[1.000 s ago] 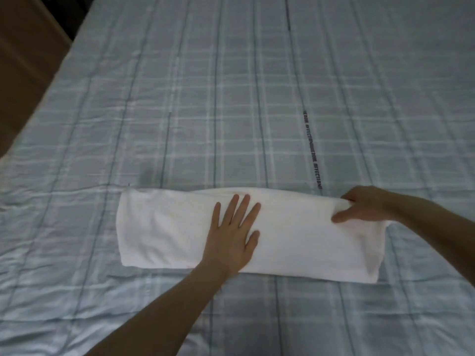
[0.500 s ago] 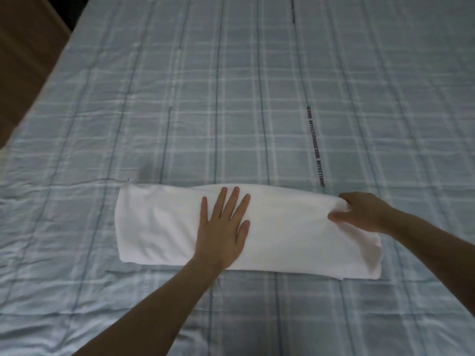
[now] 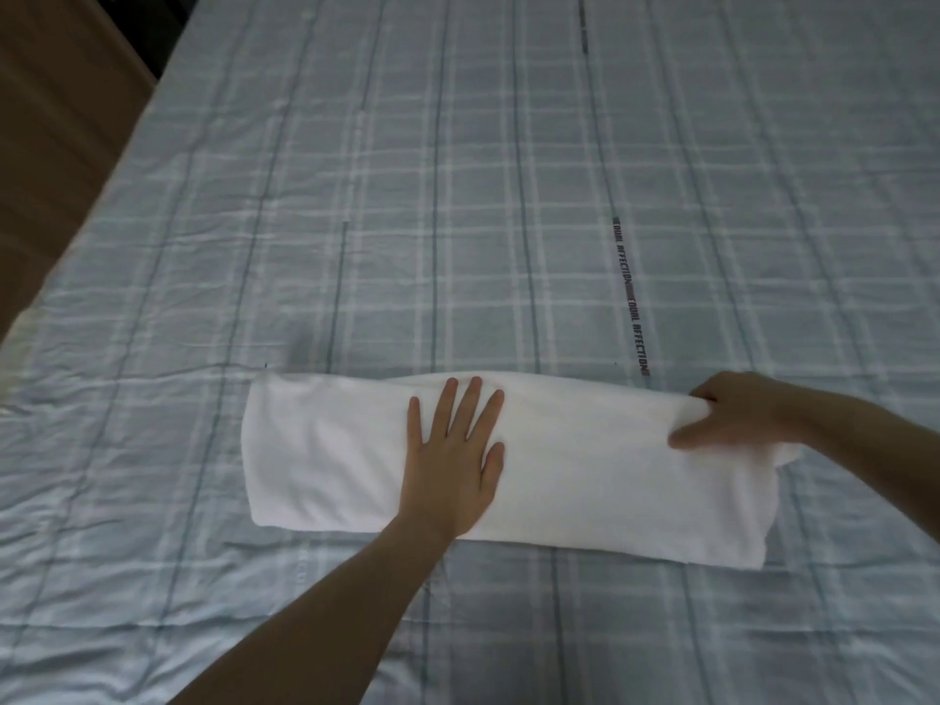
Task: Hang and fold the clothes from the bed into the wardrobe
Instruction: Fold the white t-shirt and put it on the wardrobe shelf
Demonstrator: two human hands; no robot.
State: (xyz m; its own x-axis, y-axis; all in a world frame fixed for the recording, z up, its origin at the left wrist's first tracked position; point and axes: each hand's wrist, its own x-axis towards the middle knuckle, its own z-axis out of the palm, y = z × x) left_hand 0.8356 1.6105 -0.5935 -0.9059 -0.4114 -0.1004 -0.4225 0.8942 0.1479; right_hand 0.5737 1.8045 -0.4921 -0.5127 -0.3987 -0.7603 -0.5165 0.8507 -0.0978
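Note:
A white garment, folded into a long narrow strip, lies crosswise on the bed. My left hand rests flat on the strip's middle, fingers spread, palm down. My right hand pinches the strip's far right corner, thumb on top and fingers under the cloth, lifting that end slightly off the bed. The strip's left end lies flat.
The bed is covered by a pale blue plaid sheet with a printed text line. The bed's left edge runs diagonally at the upper left, with brown wooden floor beyond it.
My left hand has slid a little leftward along the strip. My right hand has kept its grip on the right end, which has risen slightly and shifted inward.

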